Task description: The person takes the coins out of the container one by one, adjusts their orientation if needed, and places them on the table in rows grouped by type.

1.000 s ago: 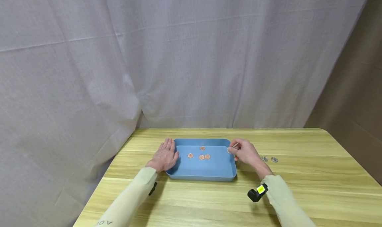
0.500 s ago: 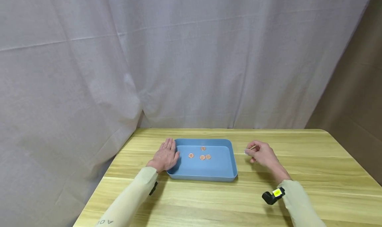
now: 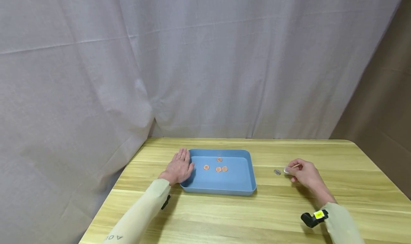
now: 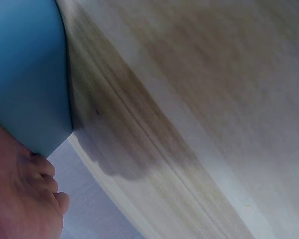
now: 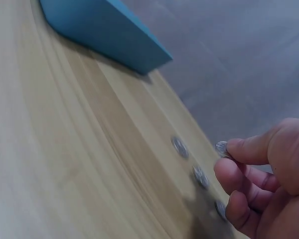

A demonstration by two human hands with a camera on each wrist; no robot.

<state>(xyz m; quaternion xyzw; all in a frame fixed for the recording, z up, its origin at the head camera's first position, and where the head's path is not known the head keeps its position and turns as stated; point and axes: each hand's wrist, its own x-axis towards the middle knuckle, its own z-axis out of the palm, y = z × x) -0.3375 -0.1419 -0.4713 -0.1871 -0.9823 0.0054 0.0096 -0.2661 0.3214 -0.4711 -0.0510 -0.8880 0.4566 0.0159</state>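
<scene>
Copper coins [image 3: 218, 169], four of them, lay on the floor of the blue tray [image 3: 232, 179] just as they had a second earlier on my feed. What had changed was the right hand [image 3: 306, 174]: it had left the tray's right edge and swung out over the tabletop [image 3: 224, 219] to the silver coins [image 5: 200, 177], which I took to mean that the work now centred on them rather than on the tray. The left hand [image 3: 178, 166] had hardly shifted; it lay flat, fingers straight, against the tray's left wall, grasping nothing, and I judged that it was steadying the tray.

From the head camera I made out one silver disc on the wood and another at the right fingertips, but not whether that one was gripped. My right wrist view showed more: thumb and finger pinched a coin [image 5: 222, 148], with three others in a row on the wood nearby. The tray's inside stayed hidden there.
</scene>
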